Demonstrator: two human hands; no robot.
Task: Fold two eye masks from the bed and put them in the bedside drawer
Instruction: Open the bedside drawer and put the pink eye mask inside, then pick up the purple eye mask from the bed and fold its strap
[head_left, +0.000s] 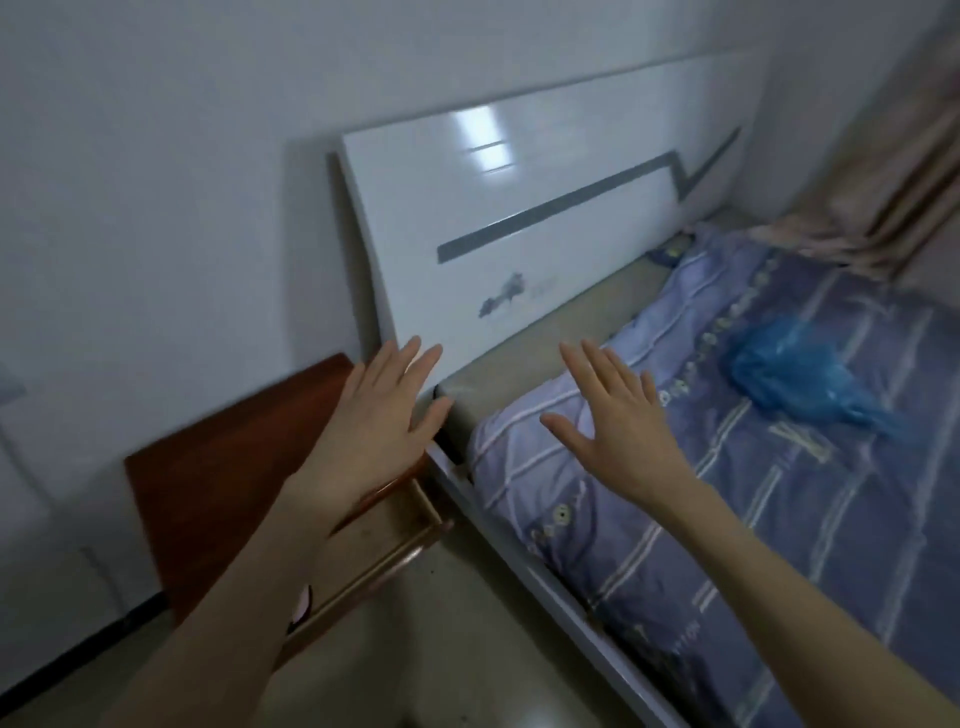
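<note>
My left hand (376, 423) is raised flat with fingers spread, above the right edge of the reddish-brown bedside cabinet (223, 493). My right hand (618, 423) is also spread and holds nothing, hovering over the near left corner of the bed (779, 493) with its blue striped cover. The cabinet's drawer (384, 540) is pulled out below my left wrist, and something pink (301, 605) shows inside beside my forearm. A crumpled blue item (800, 371) lies on the bedcover to the right of my right hand; the blur hides what it is. No eye mask is clearly visible.
A glossy white headboard (519, 218) leans against the wall behind the bed. Beige curtains (893, 171) hang at the far right. A strip of floor (441, 649) runs between cabinet and bed frame.
</note>
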